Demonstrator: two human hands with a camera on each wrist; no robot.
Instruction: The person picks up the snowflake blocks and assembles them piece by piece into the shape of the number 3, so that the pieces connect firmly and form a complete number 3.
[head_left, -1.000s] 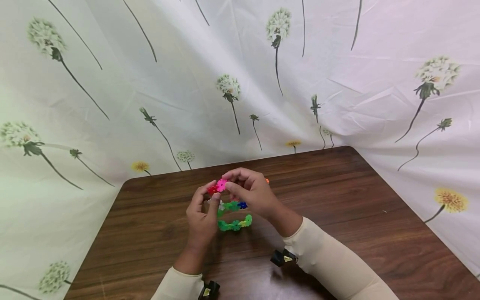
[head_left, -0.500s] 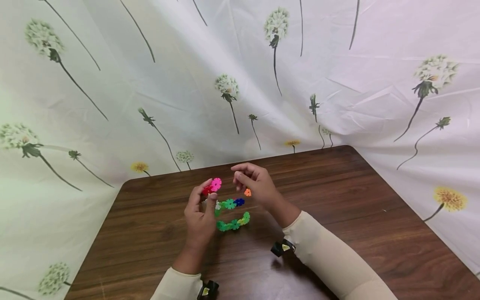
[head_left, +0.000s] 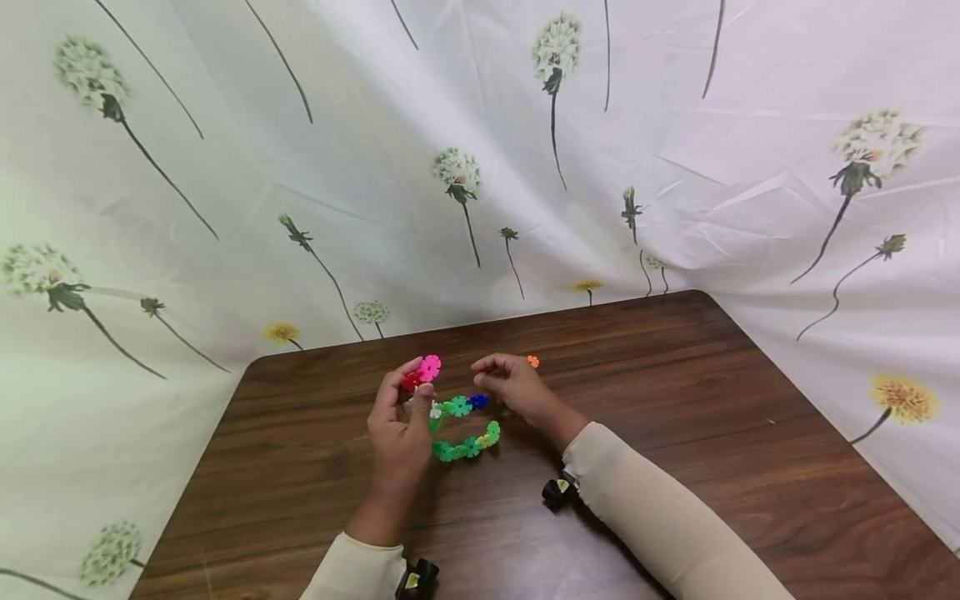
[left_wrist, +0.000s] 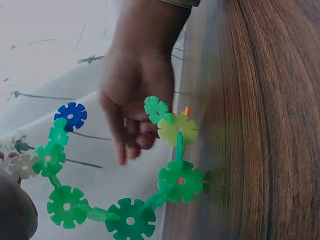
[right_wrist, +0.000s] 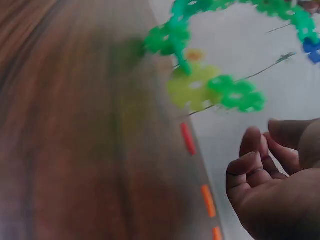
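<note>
My left hand (head_left: 401, 433) holds a curved chain of notched plastic snowflake discs, its thumb and fingers round the red discs (head_left: 412, 381). A pink disc (head_left: 430, 367) tops the chain, and a white disc (left_wrist: 23, 166) shows beside the thumb (left_wrist: 17, 210) in the left wrist view. Green discs (left_wrist: 67, 207) make a hanging loop; a blue disc (left_wrist: 70, 116) ends one branch, while a yellow disc (left_wrist: 178, 130) and a small green one end the other. My right hand (head_left: 521, 392) is just right of the blue disc, fingers loosely curled, nothing visible in them.
Behind the right hand, a loose orange disc (head_left: 532, 361) lies on the brown wooden table (head_left: 675, 433). The right wrist view shows a red piece (right_wrist: 188, 139) and orange pieces (right_wrist: 208, 201) along the table. A dandelion-print cloth (head_left: 375, 208) hangs behind and at the sides.
My right hand has come off the pink disc, moved right, then lowered toward the blue disc. The left hand has shifted slightly left, still holding the chain.
</note>
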